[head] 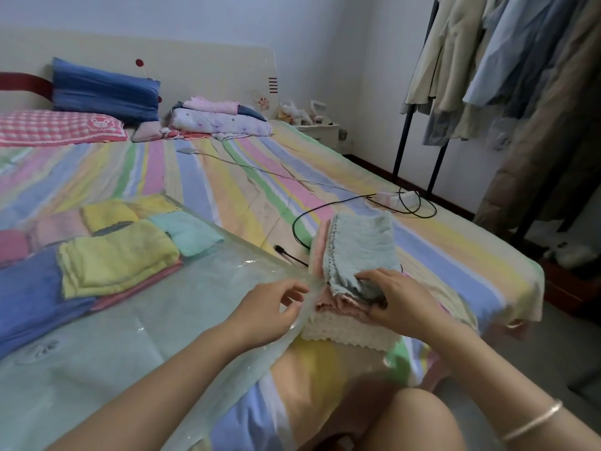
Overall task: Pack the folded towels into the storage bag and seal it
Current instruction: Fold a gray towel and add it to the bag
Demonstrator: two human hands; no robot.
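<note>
A large clear storage bag lies flat on the striped bed, its open edge running toward me. Inside it lie several folded towels: yellow, mint, blue and pink ones. My left hand pinches the bag's open edge. Just right of the opening is a stack of folded towels: a light blue one on top, a pink one under it, a cream one at the bottom. My right hand grips the near end of the blue and pink towels.
A black cable with a plug and a white power strip lie on the bed behind the stack. Pillows and folded bedding sit at the headboard. A clothes rack with hanging coats stands at the right, past the bed's edge.
</note>
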